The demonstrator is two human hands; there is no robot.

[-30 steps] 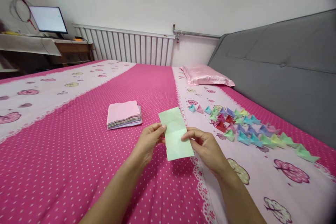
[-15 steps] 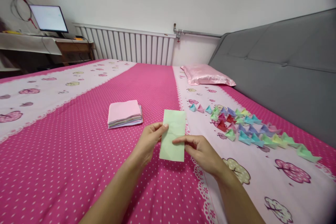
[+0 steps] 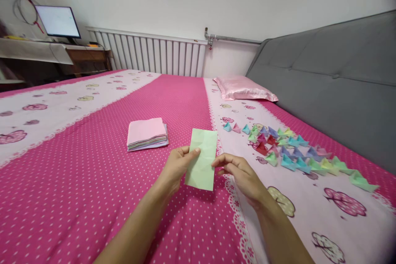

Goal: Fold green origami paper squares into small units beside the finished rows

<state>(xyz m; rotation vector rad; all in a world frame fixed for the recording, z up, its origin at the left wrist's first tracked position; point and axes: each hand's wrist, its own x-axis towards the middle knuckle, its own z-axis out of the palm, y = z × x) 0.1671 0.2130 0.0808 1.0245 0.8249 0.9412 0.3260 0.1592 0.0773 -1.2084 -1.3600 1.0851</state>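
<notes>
A light green folded paper rectangle (image 3: 202, 158) is held up just above the pink dotted bedspread (image 3: 93, 181). My left hand (image 3: 177, 166) pinches its left edge with thumb and fingers. My right hand (image 3: 239, 173) grips the right edge, fingers curled. A stack of coloured square papers (image 3: 146, 133), pink on top, lies to the left beyond my hands. Several small folded paper boats (image 3: 291, 152) in green, blue, pink and red lie in rows to the right.
A pink satin pillow (image 3: 244, 88) lies at the head of the bed beside a grey padded headboard (image 3: 334, 78). A white radiator (image 3: 154, 53) lines the far wall. A monitor (image 3: 57, 21) stands on a desk at the far left.
The green paper turned from slanting right to nearly upright and shifted slightly left. My right hand moved from the paper's face to its right edge.
</notes>
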